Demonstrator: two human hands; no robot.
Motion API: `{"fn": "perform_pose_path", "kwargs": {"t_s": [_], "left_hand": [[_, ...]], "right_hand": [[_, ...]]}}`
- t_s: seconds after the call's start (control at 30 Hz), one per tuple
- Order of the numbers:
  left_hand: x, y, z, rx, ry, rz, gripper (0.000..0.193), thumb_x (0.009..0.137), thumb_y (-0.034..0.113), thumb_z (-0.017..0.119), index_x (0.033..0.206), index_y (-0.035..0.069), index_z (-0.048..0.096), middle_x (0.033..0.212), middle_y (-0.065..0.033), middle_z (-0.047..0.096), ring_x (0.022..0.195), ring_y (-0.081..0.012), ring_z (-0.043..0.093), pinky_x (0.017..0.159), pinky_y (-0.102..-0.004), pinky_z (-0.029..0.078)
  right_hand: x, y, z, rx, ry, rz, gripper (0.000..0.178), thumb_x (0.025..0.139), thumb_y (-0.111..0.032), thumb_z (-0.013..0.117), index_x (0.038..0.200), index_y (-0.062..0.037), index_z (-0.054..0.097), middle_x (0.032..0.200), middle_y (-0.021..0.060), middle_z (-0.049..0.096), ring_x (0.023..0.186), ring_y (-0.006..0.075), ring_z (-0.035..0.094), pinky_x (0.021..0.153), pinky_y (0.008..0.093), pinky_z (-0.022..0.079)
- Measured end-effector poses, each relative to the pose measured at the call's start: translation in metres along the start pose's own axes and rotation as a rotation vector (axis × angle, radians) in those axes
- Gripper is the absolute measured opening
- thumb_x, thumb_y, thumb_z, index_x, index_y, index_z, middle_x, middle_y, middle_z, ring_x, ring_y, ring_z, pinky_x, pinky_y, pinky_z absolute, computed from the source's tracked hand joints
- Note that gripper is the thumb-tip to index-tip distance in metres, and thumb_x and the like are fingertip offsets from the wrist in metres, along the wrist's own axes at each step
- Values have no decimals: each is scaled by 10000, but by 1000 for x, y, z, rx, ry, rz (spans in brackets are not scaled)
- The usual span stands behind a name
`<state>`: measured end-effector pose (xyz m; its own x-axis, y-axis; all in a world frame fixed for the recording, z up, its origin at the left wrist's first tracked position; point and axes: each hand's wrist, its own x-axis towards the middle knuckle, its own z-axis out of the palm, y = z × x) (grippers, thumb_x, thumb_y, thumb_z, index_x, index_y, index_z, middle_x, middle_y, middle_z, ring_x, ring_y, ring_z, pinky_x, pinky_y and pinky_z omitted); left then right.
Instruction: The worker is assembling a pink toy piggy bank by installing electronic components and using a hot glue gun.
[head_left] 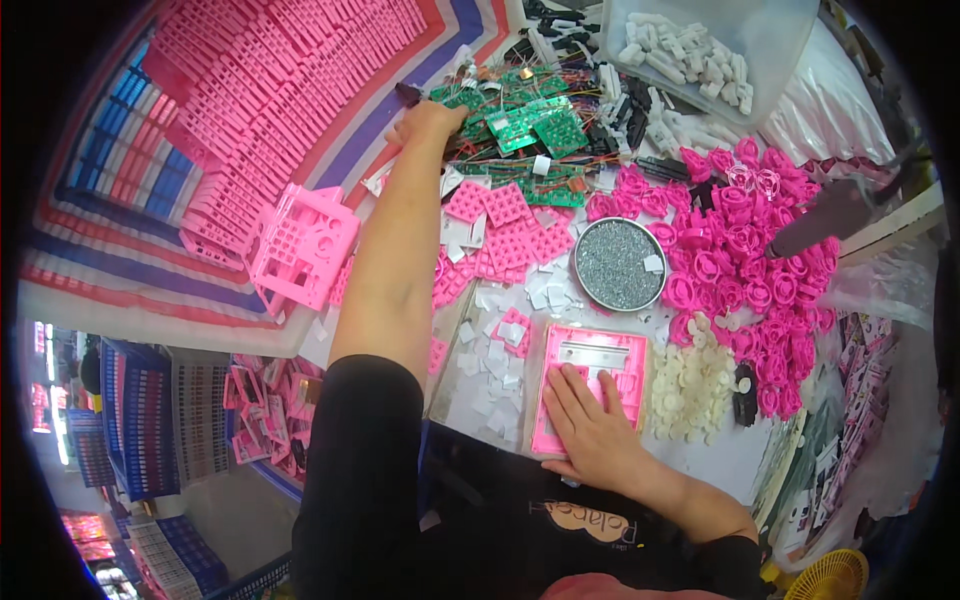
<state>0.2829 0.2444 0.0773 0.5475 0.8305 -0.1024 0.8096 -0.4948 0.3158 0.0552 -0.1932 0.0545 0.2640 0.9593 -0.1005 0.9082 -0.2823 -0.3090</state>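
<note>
Head view: a crowded worktable [480, 400] is seen from above, its pale top littered with small white paper squares [490, 350]. The right hand [590, 425] is laid flat, fingers spread and loose, on a pink rectangular plastic housing [590, 360] that lies near the table's front edge; nothing is gripped by it. The left hand [425, 122] is stretched far forward to a heap of green circuit boards [525, 130] with wires; whether it is closed on a board cannot be told, since the fingers are hidden behind the hand.

Between the two hands, pink keypad mats [495, 225] are scattered. A round metal tin of tiny grey parts [615, 263] is set just behind the housing. To the right of the tin a wide pile of pink ring-shaped parts [745, 250] is spread, and a patch of small white discs [690, 385] lies just beside the housing. A clear plastic tub of white parts [700, 50] is placed at the far right corner, with black connectors beside it.

On the left, a large heap of pink frames [270, 90] is piled on a striped woven sheet [100, 250], and a pink cube-shaped case [300, 245] stands at its near edge. Lower left, blue crates [135, 430] are seen on the floor, and a yellow fan grille [835, 575] shows at lower right.
</note>
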Motion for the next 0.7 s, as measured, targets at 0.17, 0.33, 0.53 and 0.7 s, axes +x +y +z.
{"fn": "perform_pose_path", "kwargs": {"t_s": [0.17, 0.33, 0.53, 0.7], "left_hand": [[44, 30, 24, -336, 81, -12, 724, 778, 538, 718, 1270, 9, 664, 1292, -170, 665, 1191, -365, 623, 1013, -472, 452], [62, 42, 33, -836, -228, -83, 455, 783, 276, 741, 1107, -41, 700, 1162, -207, 711, 1104, -322, 693, 880, -417, 555], [5, 45, 34, -191, 322, 224, 301, 889, 285, 651, 1031, 27, 715, 1089, -188, 721, 1048, -347, 701, 861, -471, 553], [3, 4, 10, -778, 417, 187, 258, 877, 135, 649, 1129, 88, 684, 1042, -149, 721, 992, -327, 690, 885, -460, 522]], "right_hand": [[-1, -1, 1, 17, 7, -23, 939, 772, -511, 744, 1459, 38, 414, 1577, 219, 326, 1500, 356, 256, 1144, 642, 231], [-2, -2, -2, 20, 34, -30, 924, 779, -497, 741, 1457, 40, 417, 1574, 223, 329, 1500, 345, 262, 1145, 634, 243], [-7, 0, 0, -19, 49, -6, 925, 774, -493, 747, 1460, 31, 415, 1573, 211, 337, 1497, 335, 270, 1147, 620, 256], [-3, -4, 4, -16, 89, -29, 944, 760, -492, 761, 1466, 25, 407, 1567, 204, 352, 1491, 334, 285, 1149, 604, 263]]}}
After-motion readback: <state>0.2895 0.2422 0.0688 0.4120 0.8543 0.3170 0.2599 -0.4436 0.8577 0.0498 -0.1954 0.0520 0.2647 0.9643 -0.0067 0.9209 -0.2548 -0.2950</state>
